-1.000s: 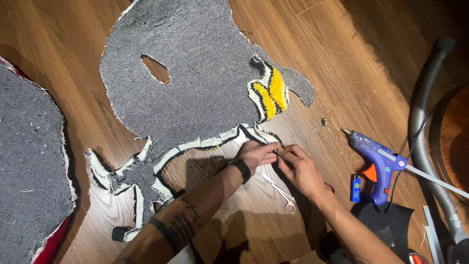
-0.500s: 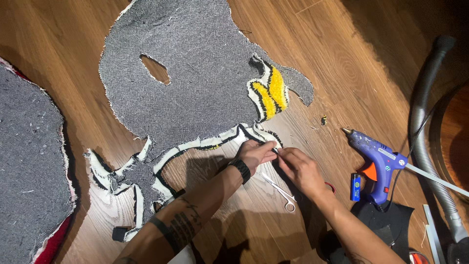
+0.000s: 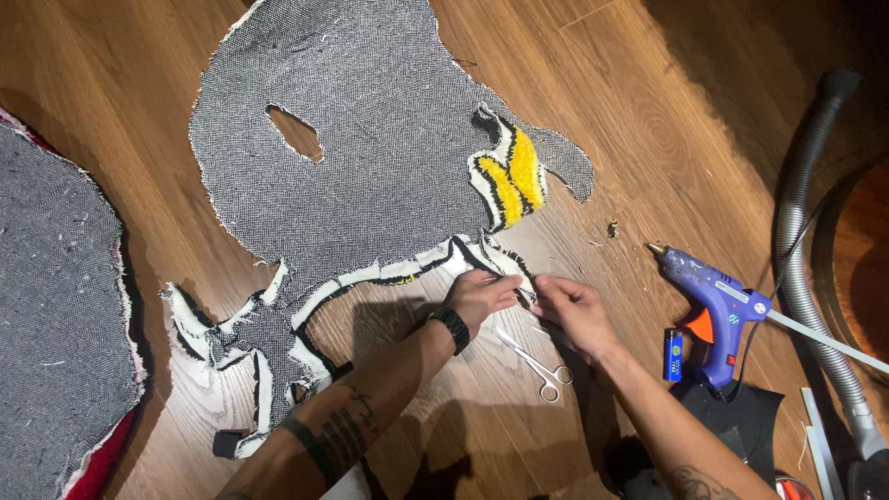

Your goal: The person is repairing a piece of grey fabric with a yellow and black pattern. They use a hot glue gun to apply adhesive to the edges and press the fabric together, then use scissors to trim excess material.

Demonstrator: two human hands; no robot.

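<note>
Covering most of the brown wooden plank floor (image 3: 648, 111) is a large grey woven-backed tufted rug piece (image 3: 370, 139) lying face down, with an oval hole near its left side and a flap folded over to show yellow, black and white pile at its right edge. A second grey-backed rug with red pile at its edge (image 3: 46, 306) lies at far left, well apart from the hands. A grey ribbed vacuum hose (image 3: 801, 213) runs down the right side. A blue hot glue gun with an orange trigger (image 3: 713, 301) stands right of the hands, a small blue lighter (image 3: 673, 356) just beside it. Silver metal scissors (image 3: 537, 363) lie on the floor between the forearms, untouched. Both hands meet at the white-and-black trimmed border strip (image 3: 505, 268) on the rug's lower right edge. Left hand (image 3: 482, 298), black watch on its wrist, fingers curled, presses the strip. Right hand (image 3: 574, 310) pinches the strip's end between thumb and fingertips.
</note>
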